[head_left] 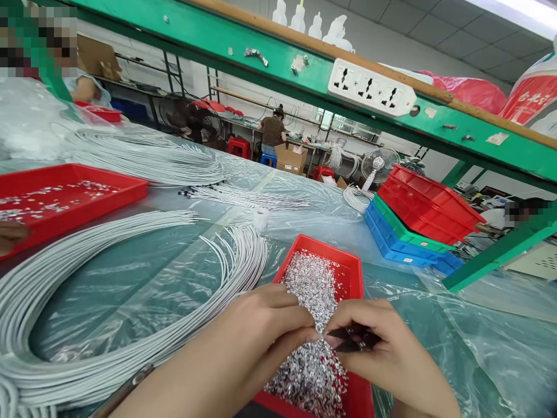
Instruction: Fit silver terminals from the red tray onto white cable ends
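Head view: left hand (272,319) pinches a tiny piece (321,335) over a red tray (355,273) of silvery bits (308,281). Right hand (394,339) grips a dark tool (348,343).

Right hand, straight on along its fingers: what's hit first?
The left hand, its fingertips right by those of the right hand, above the red tray of small metal pieces. Whether they already touch is unclear.
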The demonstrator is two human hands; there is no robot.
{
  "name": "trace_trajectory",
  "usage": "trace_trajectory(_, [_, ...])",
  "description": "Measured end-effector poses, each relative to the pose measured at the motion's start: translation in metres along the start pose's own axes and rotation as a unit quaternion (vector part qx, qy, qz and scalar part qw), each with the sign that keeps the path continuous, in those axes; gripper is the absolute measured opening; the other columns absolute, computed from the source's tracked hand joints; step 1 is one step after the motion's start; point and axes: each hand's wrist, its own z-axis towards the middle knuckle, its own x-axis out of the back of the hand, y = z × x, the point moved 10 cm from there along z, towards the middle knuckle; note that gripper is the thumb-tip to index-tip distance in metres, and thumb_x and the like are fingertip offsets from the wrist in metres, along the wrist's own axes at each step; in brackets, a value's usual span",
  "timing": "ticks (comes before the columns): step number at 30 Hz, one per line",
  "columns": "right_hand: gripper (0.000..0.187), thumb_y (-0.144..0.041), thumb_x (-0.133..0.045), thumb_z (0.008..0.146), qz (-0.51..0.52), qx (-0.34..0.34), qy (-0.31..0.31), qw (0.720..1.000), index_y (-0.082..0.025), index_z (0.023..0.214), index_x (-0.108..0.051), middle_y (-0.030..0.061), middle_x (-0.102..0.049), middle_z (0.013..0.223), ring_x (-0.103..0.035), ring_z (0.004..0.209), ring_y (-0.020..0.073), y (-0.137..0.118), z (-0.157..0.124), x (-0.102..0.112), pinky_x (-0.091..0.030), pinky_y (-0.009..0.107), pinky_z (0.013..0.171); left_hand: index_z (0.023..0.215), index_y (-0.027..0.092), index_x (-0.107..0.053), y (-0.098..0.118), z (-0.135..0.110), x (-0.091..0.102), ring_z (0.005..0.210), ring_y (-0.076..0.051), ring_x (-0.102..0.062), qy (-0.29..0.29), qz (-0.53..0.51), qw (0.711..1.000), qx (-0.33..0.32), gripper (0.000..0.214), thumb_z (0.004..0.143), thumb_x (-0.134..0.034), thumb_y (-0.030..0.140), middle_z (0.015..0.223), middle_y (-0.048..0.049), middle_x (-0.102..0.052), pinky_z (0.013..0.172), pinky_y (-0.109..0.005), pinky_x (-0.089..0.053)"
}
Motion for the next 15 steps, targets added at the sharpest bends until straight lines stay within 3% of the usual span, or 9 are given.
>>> trace_trajectory(10, [0.024,0.004,-0.055,0.066,0.121,0.01,-0.013,0.993,-0.019,0.07,-0.06,-0.0098,-0.045,0.058,-0.034,0.052,0.0061,0.0,0.008,-0.001,-0.027,0.018,0.047,0.089,0.022,-0.064,0.009,0.002,0.009,0.081,-0.013,-0.056,0.018,-0.004,0.998,-0.054,0.016,0.098,-0.053,0.015,0.084,0.0042,-0.065,0.07,-0.024,-0.038])
trace_trajectory(15, [0.017,-0.003,-0.057,0.072,0.177,0.001,-0.011,0.984,-0.019,0.069,-0.06,-0.0077,-0.047,0.059,-0.034,0.053,0.008,-0.001,0.01,-0.001,-0.028,0.021,0.048,0.092,0.022,-0.063,0.014,0.0,0.014,0.081,-0.012,-0.056,0.028,-0.001,0.996,-0.086,0.013,0.099,-0.052,0.019,0.085,0.0048,-0.066,0.071,-0.023,-0.039])
